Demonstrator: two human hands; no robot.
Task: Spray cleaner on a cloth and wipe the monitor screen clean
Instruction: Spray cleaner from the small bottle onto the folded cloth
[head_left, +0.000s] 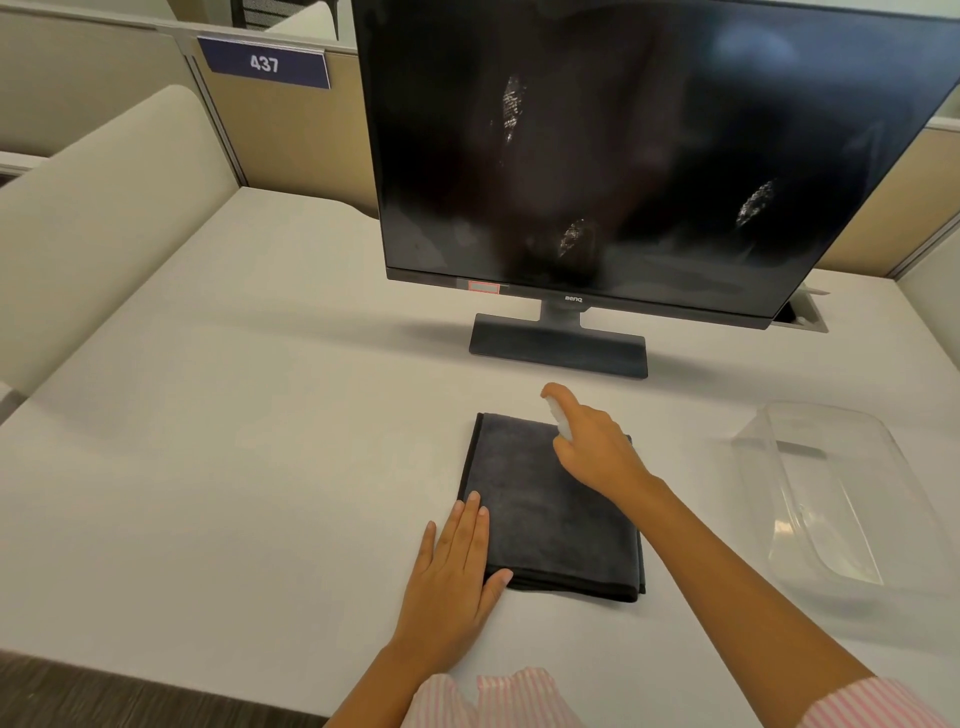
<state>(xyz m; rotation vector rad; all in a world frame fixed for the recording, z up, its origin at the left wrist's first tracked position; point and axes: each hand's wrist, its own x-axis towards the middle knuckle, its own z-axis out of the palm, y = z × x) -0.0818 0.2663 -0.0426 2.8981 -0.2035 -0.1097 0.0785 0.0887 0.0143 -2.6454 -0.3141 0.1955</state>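
The left hand (457, 566) is laid flat with straight fingers on the near left edge of a folded dark cloth (550, 514), which lies on the white counter (234, 441). Over the cloth's far right corner, a small white spray bottle (560, 421) is gripped by the right hand (592, 447). Farther back, a smudged monitor (623, 156) is seen, with a clear plastic tray (831, 493) to the right.

A dark folded cloth (550, 512) lies flat between the hands. A small white spray bottle (560, 417) is gripped above its far edge. Beyond them stands the smudged black monitor (639, 150).
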